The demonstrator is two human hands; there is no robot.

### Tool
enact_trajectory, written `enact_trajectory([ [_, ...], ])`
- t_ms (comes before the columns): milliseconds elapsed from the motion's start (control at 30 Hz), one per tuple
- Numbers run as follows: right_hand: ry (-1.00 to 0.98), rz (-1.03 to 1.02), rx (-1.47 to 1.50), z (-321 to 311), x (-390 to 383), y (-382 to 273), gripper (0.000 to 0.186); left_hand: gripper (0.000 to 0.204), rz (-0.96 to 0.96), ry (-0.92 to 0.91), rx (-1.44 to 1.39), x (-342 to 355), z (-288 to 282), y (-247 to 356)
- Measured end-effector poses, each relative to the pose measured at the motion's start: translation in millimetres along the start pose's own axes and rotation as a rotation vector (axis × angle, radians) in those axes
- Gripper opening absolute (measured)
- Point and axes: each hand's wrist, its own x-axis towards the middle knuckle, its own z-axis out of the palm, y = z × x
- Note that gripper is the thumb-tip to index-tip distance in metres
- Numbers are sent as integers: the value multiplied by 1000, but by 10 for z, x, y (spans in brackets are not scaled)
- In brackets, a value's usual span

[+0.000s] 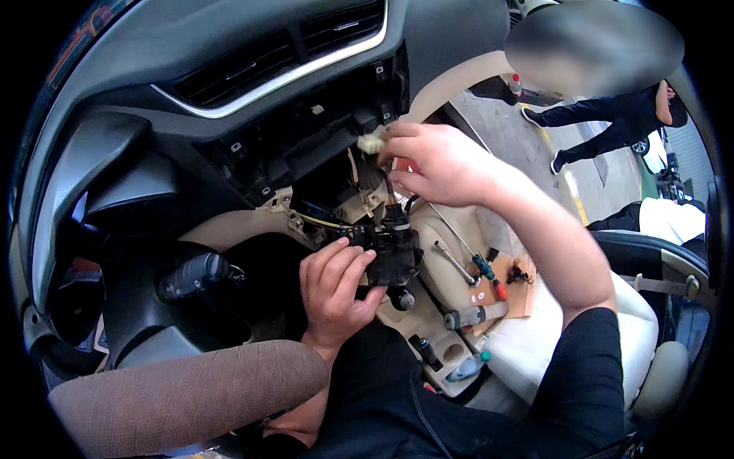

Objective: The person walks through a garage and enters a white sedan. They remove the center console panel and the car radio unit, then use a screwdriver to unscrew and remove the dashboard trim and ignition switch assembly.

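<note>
Occupying the upper left and centre of the frame, one dark dashboard (229, 46) is seen with its centre panel removed, so that an open cavity (306, 164) is exposed. One light seat (535, 344) lies at lower right, and one brown cardboard sheet (512, 287) rests on it. One black switch module (394, 249) is located at the centre of the frame, just below the cavity, and is tethered by dark and yellow wires. It is judged to be a rigid plastic housing of light weight, with fragile clips and leads; it should be taken by its solid side walls, never by the wiring.

The left hand (336, 287) is closed around the lower left side of the module, fingers curled over its face. The right hand (436, 164) is pinched shut on one small white connector (372, 142) at the mouth of the cavity. The connector is judged light, stiff and brittle at its latch; it should be held by the body, not by the wire.

On the seat and console, three hand tools can be counted: one metal ratchet wrench (455, 262), one screwdriver with a teal and red handle (489, 277) and one grey-handled tool (474, 315). One small black part (520, 272) lies on the cardboard.
</note>
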Motion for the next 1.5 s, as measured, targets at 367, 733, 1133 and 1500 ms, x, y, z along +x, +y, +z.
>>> enact_trajectory([
  [367,28,705,1181,1321,-1172,-202,69,59,11,-27,-79,-208,-66,-179],
  [733,205,642,1547,1588,-1290,-563,68,79,-327,-11,-153,-382,-50,-177],
  [1133,335,615,1366,1454,-1146,-604,60,46,-449,205,-329,-425,80,-123],
  [1500,375,585,1448,1487,-949,-357,61,35,-371,101,-217,-70,53,-265],
])
